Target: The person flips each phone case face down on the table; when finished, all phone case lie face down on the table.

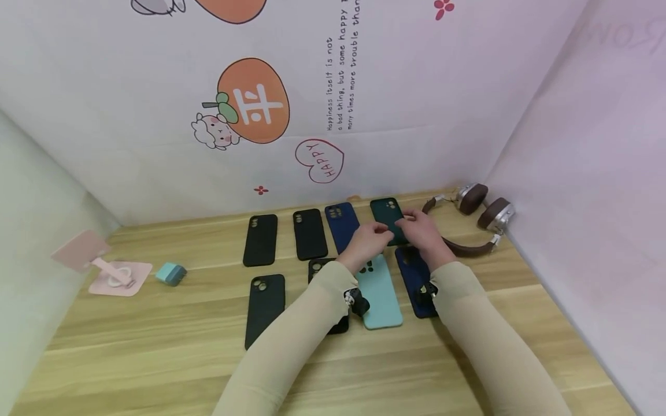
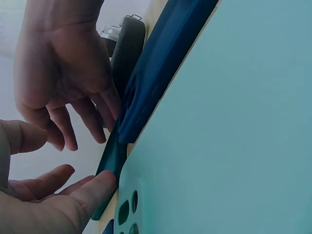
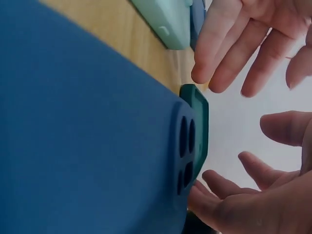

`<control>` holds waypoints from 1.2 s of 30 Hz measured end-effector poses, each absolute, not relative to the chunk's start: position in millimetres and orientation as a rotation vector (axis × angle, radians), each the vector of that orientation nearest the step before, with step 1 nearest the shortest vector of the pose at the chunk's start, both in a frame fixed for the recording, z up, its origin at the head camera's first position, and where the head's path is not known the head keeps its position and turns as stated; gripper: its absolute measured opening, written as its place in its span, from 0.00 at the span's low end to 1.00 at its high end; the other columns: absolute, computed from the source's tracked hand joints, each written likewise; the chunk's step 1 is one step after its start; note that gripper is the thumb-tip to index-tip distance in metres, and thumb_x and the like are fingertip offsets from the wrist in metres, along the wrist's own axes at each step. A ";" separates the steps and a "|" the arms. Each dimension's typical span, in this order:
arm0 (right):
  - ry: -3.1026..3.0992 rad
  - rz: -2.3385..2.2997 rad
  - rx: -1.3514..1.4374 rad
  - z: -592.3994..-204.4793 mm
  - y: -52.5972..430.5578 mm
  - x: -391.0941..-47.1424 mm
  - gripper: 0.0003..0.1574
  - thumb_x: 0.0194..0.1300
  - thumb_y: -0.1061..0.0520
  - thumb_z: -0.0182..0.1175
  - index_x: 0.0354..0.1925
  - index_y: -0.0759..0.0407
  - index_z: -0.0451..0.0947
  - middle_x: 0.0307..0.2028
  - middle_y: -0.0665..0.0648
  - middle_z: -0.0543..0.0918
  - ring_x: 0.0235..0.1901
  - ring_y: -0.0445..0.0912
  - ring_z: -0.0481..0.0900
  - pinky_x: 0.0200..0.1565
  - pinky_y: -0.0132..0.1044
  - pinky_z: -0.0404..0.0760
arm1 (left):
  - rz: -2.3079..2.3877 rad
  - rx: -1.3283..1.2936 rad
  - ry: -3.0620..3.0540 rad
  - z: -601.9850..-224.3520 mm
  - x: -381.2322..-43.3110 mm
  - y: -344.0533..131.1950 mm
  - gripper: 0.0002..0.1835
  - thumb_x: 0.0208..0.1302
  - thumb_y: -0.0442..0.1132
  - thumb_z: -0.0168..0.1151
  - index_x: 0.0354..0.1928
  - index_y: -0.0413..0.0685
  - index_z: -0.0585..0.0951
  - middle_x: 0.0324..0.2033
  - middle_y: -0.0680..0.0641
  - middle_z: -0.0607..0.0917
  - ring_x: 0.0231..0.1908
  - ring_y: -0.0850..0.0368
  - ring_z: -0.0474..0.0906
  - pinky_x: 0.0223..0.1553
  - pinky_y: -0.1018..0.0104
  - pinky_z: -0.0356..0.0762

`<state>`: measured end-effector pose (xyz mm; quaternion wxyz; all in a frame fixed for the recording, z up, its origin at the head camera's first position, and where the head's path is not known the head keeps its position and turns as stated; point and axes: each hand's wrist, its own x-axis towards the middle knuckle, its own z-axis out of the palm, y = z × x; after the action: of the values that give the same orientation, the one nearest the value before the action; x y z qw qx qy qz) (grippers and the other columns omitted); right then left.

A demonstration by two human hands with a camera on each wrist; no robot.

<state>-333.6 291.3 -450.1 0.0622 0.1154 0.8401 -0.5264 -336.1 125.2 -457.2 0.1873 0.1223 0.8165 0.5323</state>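
A dark green phone case (image 1: pixel 385 212) lies in the back row at the right, camera holes toward the wall. My left hand (image 1: pixel 364 245) is at its left edge, and my right hand (image 1: pixel 420 230) is at its right edge. In the left wrist view, the left hand's (image 2: pixel 53 200) fingers are loosely spread, the index fingertip at the green case (image 2: pixel 111 158). The right wrist view has the right hand's (image 3: pixel 253 200) fingers apart, lower ones beside the case (image 3: pixel 201 117). Neither hand grips it. Under the forearms lie a light teal case (image 1: pixel 384 294) and a navy case (image 1: pixel 413 283).
Left of the hands lie a blue case (image 1: pixel 340 228) and several black cases (image 1: pixel 310 234). Brown headphones (image 1: pixel 470 251) stand against the right wall. A pink folding stand (image 1: pixel 122 277) and a teal charger plug (image 1: pixel 170 274) are on the wooden table (image 1: pixel 130 352) at left.
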 end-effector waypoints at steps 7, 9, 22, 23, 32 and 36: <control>2.510 -1.633 0.390 -452.3 292.0 -336.3 0.38 0.74 0.50 0.49 0.76 0.59 0.53 0.72 0.67 0.56 0.68 0.63 0.57 0.64 0.60 0.61 | 1.462 0.335 2.323 -457.6 -335.5 127.2 0.26 0.71 0.53 0.55 0.64 0.47 0.75 0.55 0.50 0.80 0.48 0.56 0.77 0.48 0.58 0.77; 2.498 -1.670 0.410 -450.1 293.1 -336.3 0.37 0.74 0.51 0.48 0.76 0.59 0.53 0.72 0.67 0.55 0.69 0.63 0.56 0.65 0.60 0.60 | 1.461 0.324 2.327 -457.1 -336.5 126.5 0.26 0.71 0.53 0.55 0.64 0.47 0.75 0.55 0.51 0.80 0.48 0.57 0.77 0.48 0.58 0.76; 2.206 -2.085 0.392 -431.2 268.0 -338.7 0.30 0.79 0.52 0.39 0.74 0.59 0.57 0.63 0.66 0.71 0.56 0.53 0.74 0.52 0.39 0.77 | 1.645 0.280 2.214 -454.6 -341.2 123.9 0.25 0.73 0.51 0.53 0.66 0.46 0.73 0.48 0.45 0.84 0.45 0.50 0.81 0.45 0.56 0.76; 2.202 -2.073 0.381 -431.8 266.6 -338.8 0.29 0.79 0.53 0.39 0.74 0.59 0.57 0.63 0.67 0.71 0.55 0.53 0.74 0.52 0.40 0.77 | 1.683 0.255 2.204 -455.7 -341.5 124.1 0.25 0.73 0.50 0.54 0.65 0.44 0.74 0.47 0.44 0.84 0.44 0.49 0.82 0.45 0.56 0.77; 2.346 -1.884 0.315 -445.8 266.4 -342.2 0.28 0.75 0.57 0.50 0.70 0.64 0.63 0.60 0.68 0.72 0.52 0.55 0.75 0.56 0.53 0.74 | 2.014 0.048 2.028 -459.7 -345.0 122.4 0.16 0.72 0.38 0.57 0.58 0.40 0.78 0.43 0.45 0.86 0.39 0.50 0.86 0.43 0.55 0.82; 2.428 -1.832 0.342 -450.7 270.1 -343.2 0.28 0.73 0.57 0.52 0.68 0.64 0.66 0.63 0.67 0.70 0.50 0.55 0.75 0.53 0.50 0.74 | 2.123 0.018 1.915 -458.8 -347.9 121.4 0.19 0.72 0.37 0.57 0.61 0.40 0.75 0.46 0.43 0.85 0.39 0.52 0.86 0.43 0.57 0.82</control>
<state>-343.2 270.1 -450.7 0.0406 0.1115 0.7926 -0.5981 -347.9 121.4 -458.8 0.1409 0.0061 0.6630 0.7352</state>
